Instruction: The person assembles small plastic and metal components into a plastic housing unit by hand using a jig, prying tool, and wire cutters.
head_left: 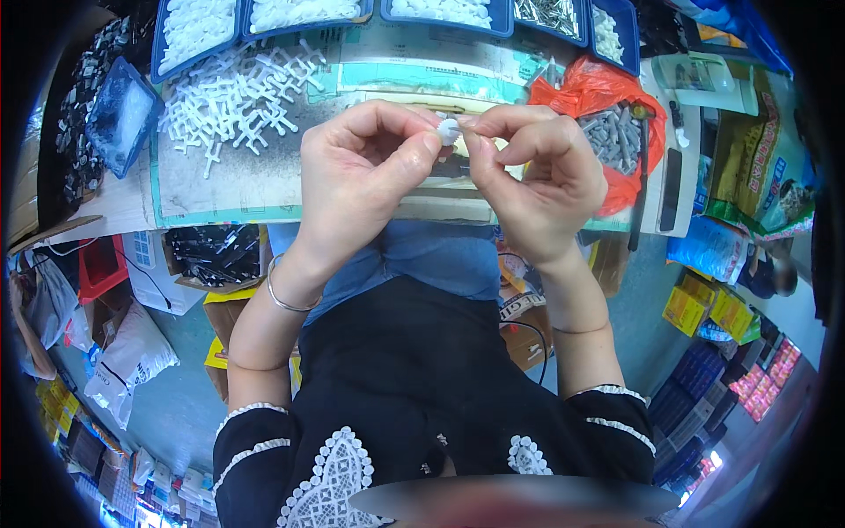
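**My two hands (356, 172) pinch a small white piece (448, 132) above a desk (282, 180)**

The thumb and forefinger of my left hand pinch the round, ridged white piece. My right thumb and forefinger are pinched on its right side; their tips hide some of it, so I cannot tell its full shape. My other fingers curl inward. The piece is held up off the desk, about midway between the left and right edges. A thin bracelet (286, 295) circles my left wrist.

To the left, toward the desk's far corner, lies a loose heap of white cross-shaped parts (231, 101). Beyond its outer side, by the left edge, a small blue tray (157, 113) sits at a slant. On the right side, a red plastic bag (598, 81) lies rumpled around grey parts (613, 141). A dark rod (640, 189) beside the bag reaches past the front edge near the right corner.

Along the far edge stands a row of blue bins (449, 29). Most contain white pieces (440, 11); one contains shiny metal pieces (546, 12). Below the front edge, to the left, is a box of black parts (216, 255). My jeans (414, 260) show under the desk's front edge.
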The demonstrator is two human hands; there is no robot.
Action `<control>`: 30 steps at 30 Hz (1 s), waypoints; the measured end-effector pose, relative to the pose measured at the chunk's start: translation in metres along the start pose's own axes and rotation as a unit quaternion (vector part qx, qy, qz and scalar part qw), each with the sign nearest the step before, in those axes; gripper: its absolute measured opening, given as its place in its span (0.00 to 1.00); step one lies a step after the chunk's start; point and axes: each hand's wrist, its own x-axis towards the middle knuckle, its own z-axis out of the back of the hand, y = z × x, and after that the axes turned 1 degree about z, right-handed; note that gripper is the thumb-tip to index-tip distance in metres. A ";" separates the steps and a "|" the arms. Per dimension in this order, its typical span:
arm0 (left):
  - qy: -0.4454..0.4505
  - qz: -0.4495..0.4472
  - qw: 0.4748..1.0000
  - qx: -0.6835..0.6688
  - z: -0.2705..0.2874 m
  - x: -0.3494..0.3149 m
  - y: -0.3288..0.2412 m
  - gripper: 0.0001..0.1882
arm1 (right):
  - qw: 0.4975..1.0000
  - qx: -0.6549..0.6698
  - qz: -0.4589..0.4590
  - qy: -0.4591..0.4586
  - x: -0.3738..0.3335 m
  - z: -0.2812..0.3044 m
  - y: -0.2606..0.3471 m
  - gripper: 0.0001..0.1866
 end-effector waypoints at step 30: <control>0.097 0.248 0.959 0.098 0.028 -0.017 -0.005 0.21 | 0.932 -0.262 0.058 0.245 -0.032 0.011 0.005 0.10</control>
